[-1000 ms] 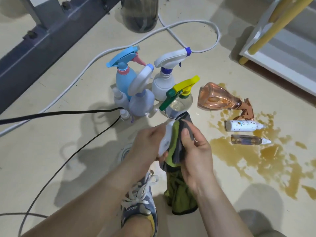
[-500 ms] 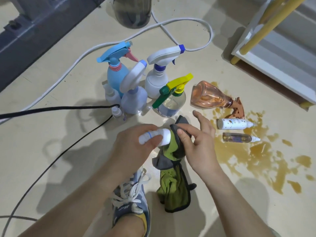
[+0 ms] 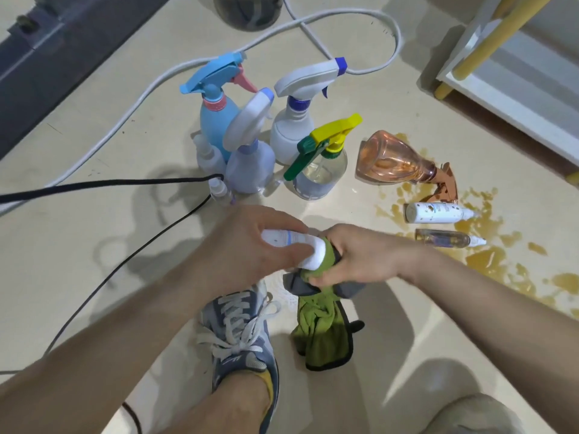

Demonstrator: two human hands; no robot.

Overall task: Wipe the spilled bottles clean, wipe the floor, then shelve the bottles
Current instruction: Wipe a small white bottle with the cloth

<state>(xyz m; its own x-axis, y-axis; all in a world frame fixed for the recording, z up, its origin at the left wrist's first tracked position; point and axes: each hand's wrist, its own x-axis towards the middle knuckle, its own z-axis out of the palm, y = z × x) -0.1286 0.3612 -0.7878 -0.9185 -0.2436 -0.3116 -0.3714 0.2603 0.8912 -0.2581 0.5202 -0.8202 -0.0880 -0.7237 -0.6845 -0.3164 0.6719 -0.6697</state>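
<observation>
Left hand grips small white bottle, right hand clutches cloth round its end; spilled bottles, spill and shelving remain.

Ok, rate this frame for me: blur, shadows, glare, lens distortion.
Head view: slight motion blur on the left hand, right hand and small white bottle; the standing spray bottles look sharper. Head view: soft overlapping shadows on the floor left of the hands, mild sheen beside the cloth. Head view: wide-angle stretch enlarges the forearms at the bottom edge.
</observation>
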